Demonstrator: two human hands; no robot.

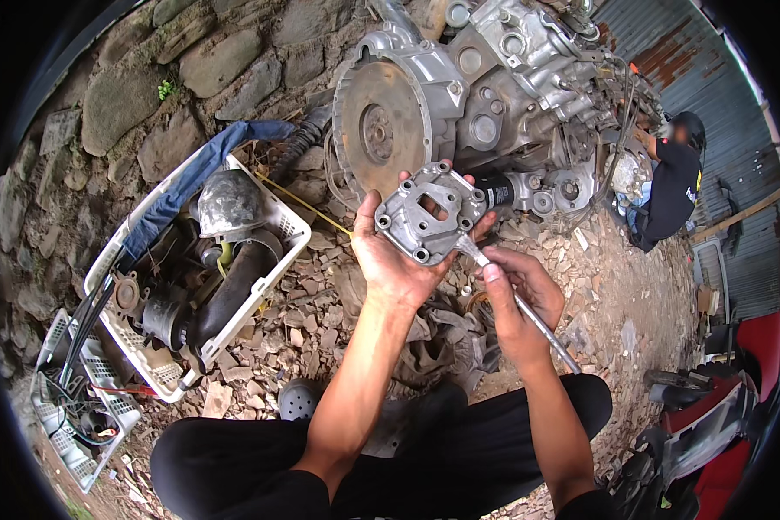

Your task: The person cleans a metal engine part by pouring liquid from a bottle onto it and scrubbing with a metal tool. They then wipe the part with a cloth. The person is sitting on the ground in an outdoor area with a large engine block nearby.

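Note:
Cradled in my left hand [390, 266] is a cast aluminium engine cover plate [429, 231], its bolt holes and central opening facing up. My right hand [526, 292] grips a slim metal rod-like tool [538, 318], whose wide, pale tip touches the near right edge of the plate. Whether that tip is a brush or a scraper I cannot tell. Just beyond the plate stands a large engine with a round, rusty flywheel [380, 123]. A black oil filter [496, 190] juts from the engine's lower side, close behind my left fingertips.
On the left, a white plastic crate [266, 286] holds hoses and metal parts. A smaller crate [84, 448] with wires sits nearer. A stone wall [130, 97] rises behind them. A person [669, 175] crouches at the right. Red and black body panels [715, 403] lie lower right.

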